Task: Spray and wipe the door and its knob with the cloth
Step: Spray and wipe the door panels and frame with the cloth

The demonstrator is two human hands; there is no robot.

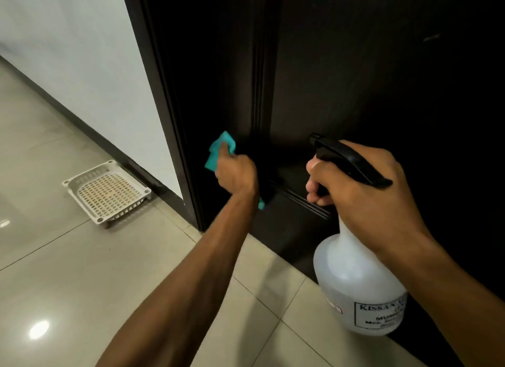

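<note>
A: Starting at the left of the frame, what is there?

B: A white slotted basket (108, 193) lies on the tiled floor (68, 257) at the foot of the pale wall (82, 52). It looks to have no part in the job.

A: And moving toward the centre?

B: The left hand (236, 175) has its fingers curled round a teal cloth (218, 152), bunched and pressed to the lower part of the dark door (341, 66), close to the frame edge.

A: On the right?

B: The right hand (363, 191) wraps the neck of a translucent spray bottle (355, 284), fingers bent round the trigger under the black head, the nozzle pointing at the door's lower panel.

A: Which step is this?

B: I judge it the wiping of the door's lower section, with the bottle kept ready for another squirt.

A: The knob?

B: It is not in view; it is probably above the top of the frame.

A: What does the next move call for?

B: Likely sweeping the cloth across the panel mouldings in the centre, then raising both hands toward the knob.
</note>
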